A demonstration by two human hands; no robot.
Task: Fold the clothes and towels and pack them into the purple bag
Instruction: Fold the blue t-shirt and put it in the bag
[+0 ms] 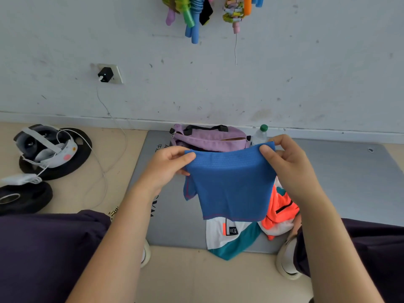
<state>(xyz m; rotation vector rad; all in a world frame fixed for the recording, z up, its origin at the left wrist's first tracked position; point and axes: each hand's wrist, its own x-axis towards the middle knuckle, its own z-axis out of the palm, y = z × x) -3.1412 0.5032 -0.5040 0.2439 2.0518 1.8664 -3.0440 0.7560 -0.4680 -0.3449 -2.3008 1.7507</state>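
Scuffed white wall (240,84) fills the far half of the head view, meeting a beige floor (196,278) on which a grey mat (349,182) lies.

Head view, task items:
- I see the left hand (166,169) pinching the upper left corner of a blue shirt (231,184), thumb on the near face, fingers curled behind.
- I see the right hand (290,165) pinching the upper right corner the same way, thumb on top of the fabric edge.
- The blue shirt hangs between both hands, lifted above the mat, its top edge stretched level and its hem hanging free.
- The purple bag (209,138) stands on the far edge of the mat against the wall, directly beyond the shirt; its black handles are up and its zip is partly open.
- A white, teal and orange garment (231,235) lies crumpled on the near part of the mat, under the shirt's hem and reaching over the mat's near edge.

Head view, other items:
- A clear bottle with a green cap (261,134) stands just right of the bag.
- A headset (46,147) rests on a black weight plate (72,162) at far left; its white cable (102,171) runs up to a charger (106,74) in a wall socket.
- Coloured skipping ropes (192,16) hang high on the wall.
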